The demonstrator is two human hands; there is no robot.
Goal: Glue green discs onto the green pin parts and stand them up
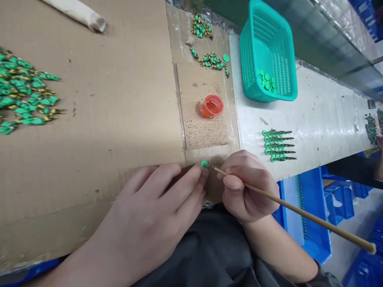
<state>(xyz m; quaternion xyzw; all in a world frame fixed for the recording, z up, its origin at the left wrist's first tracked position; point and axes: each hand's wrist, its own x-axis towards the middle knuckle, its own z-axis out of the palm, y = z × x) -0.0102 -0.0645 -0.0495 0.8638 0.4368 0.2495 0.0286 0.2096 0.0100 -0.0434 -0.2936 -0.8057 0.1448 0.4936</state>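
A small green disc (204,164) lies at the front of the cardboard, under the fingertips of my left hand (161,203). The thumb and index finger of that hand pinch it at its edge. My right hand (249,187) holds a long thin wooden stick (299,211) between thumb and fingers, its tip just right of the disc and apart from it. Beyond both hands stands a small red cup (213,105) with orange-red liquid. Between cup and hands, the cardboard piece (206,133) is speckled with brown drops.
A teal basket (247,59) holding green discs stands at the back. Rows of green and dark pieces (278,146) lie right, a green and yellow pile (26,91) left. Smaller piles (212,60) lie behind the cup. Blue bins (314,215) stand below right; another person's arm shows far right.
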